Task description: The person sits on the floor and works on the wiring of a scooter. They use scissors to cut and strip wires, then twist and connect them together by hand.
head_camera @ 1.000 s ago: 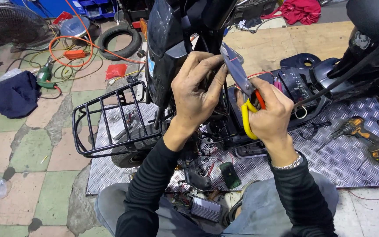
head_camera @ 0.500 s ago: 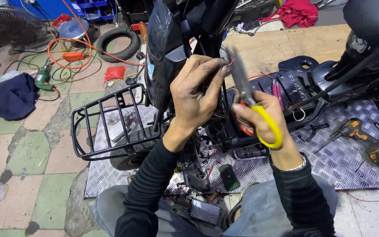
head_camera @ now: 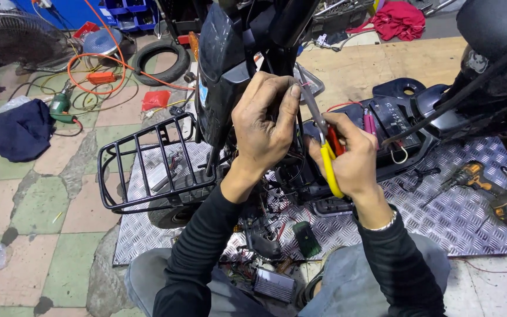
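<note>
Blue cloth (head_camera: 23,130) on floor, far left of frame. Black wire rack (head_camera: 148,164) at left of middle. Your left hand (head_camera: 263,126) in middle, fingers curled tight around thin wires on black scooter (head_camera: 230,70). Your right hand (head_camera: 350,155) just right, wrapped around yellow-handled cutters (head_camera: 326,152), tip pointing up toward left hand. Yellow drill (head_camera: 494,191) lower right on metal plate.

My left hand (head_camera: 263,126) hides the scissors' (head_camera: 324,144) blade tips & whatever wire they're on, just left of the handles. Scooter (head_camera: 236,70) top is cut off by the frame edge above. Cordless drill (head_camera: 503,196), far right of scissors, is partly cropped.
</note>
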